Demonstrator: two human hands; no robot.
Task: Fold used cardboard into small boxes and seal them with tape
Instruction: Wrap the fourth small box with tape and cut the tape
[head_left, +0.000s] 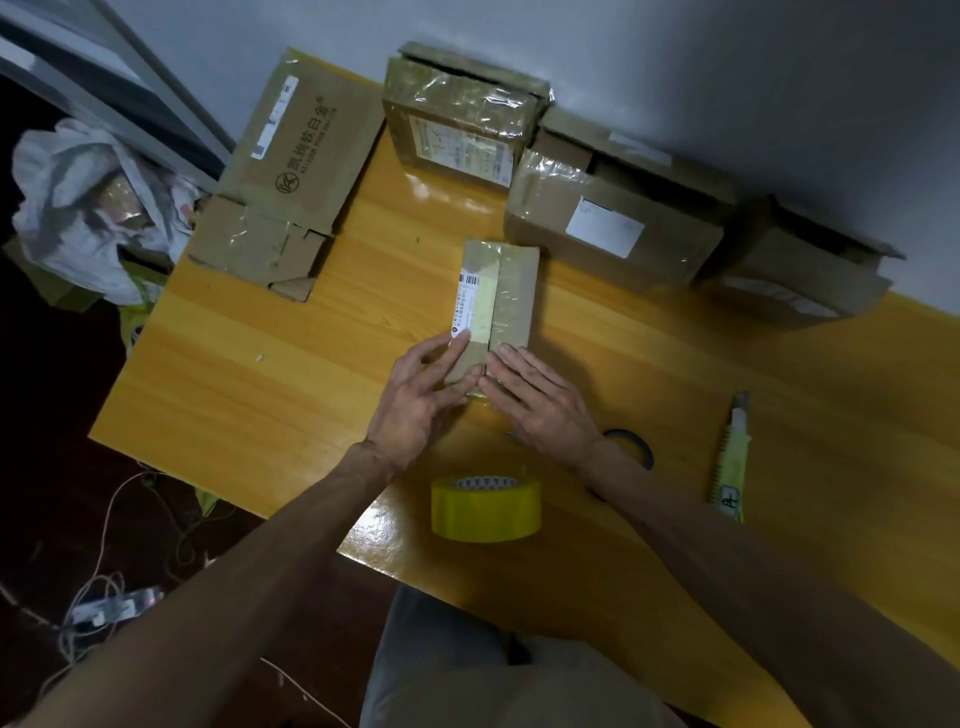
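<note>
1. Off the counter (249, 395) on the far left, a white plastic bag (78, 208) sits on the floor. A flattened cardboard sheet (291, 171) lies on the back-left corner, not yet folded.
2. The left hand (421, 400) has its grip apart. Its fingers are straight and press on the near-left top of the small box (496, 301), with one fingertip at the white label.
3. The small box lies mid-counter with its long side running away from the person. Its flaps meet along a centre seam under a pale strip of tape. The yellow tape roll (485, 512) stands near the front edge, just beside both wrists.
4. The right hand (540, 400) also has its grip apart, with flat fingers pressing the near-right end so the two hands meet at the seam.
5. The step looks like smoothing tape over the near end. To do it well:
   - rub outward from the seam to push out air;
   - wrap the tail of the tape firmly over the edge;
   - press evenly with both hands so the box does not slide.
6. Further right, finished taped boxes (613, 234) line the wall. A utility knife (730, 457) lies well apart from the hands, ready for the next cut.
</note>
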